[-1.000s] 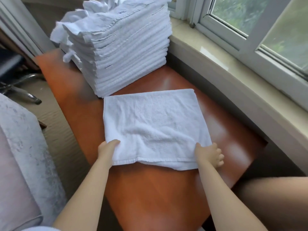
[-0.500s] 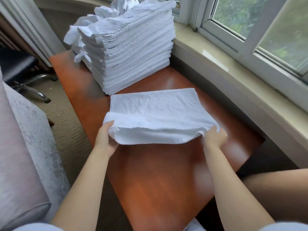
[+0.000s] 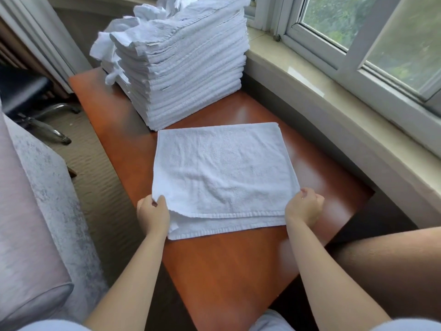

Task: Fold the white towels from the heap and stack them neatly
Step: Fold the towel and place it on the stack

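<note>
Bright, soft daylight from the window point(image 3: 372, 44) at upper right. Pale glare patches on the glossy desk point(image 3: 238, 278), strongest near centre right and beside the sill point(image 3: 310, 96). Dim and shadowed along the left edge and under the sill at right. Straight lines bowed toward the frame edges by the wide lens. Slightly soft overall, softest at the lower corners.

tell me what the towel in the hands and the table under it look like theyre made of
The towel looks like white cotton terry: a nubby looped pile with a flat woven band along its hem. The table looks like reddish-brown wood or wood veneer with a glossy lacquer, judging by the window glare on it; solid wood or laminate cannot be told.
</note>
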The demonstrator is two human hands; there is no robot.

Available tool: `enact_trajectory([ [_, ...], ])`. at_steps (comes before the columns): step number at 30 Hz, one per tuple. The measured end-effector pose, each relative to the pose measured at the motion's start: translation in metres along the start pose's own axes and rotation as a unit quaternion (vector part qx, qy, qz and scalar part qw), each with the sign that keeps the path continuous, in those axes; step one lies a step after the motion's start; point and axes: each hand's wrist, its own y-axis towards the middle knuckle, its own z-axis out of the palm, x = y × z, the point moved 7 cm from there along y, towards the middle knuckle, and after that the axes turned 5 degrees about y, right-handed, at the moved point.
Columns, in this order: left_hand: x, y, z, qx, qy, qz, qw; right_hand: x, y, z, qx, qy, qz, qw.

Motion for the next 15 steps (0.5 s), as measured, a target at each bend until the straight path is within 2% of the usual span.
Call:
enact_trajectory([
  [2,-0.002,-0.003,0.009,0.043,-0.085,-0.016,0.995,-0.008,0.001,0.005,0.04,-0.047,0.044,0.997],
  [4,0.003,-0.007,0.028,0.134,-0.177,-0.109,0.969,-0.02,0.0,0.01,0.093,-0.097,0.083,0.987],
  [5,0.005,-0.01,0.037,0.176,-0.187,-0.139,0.957,-0.023,0.0,0.012,0.11,-0.106,0.079,0.985],
  [7,0.006,-0.013,0.045,0.223,-0.115,-0.125,0.96,-0.02,0.001,0.012,0.097,-0.102,0.038,0.989],
  [11,0.006,-0.009,0.041,0.18,-0.022,-0.091,0.979,-0.011,0.002,0.005,0.033,-0.098,-0.016,0.995],
  [13,0.006,-0.005,0.036,0.155,0.003,-0.109,0.982,-0.01,0.002,0.007,0.041,-0.094,0.003,0.995],
  [15,0.006,-0.002,0.033,0.138,-0.001,-0.128,0.982,-0.003,0.002,0.006,0.035,-0.01,0.028,0.999],
])
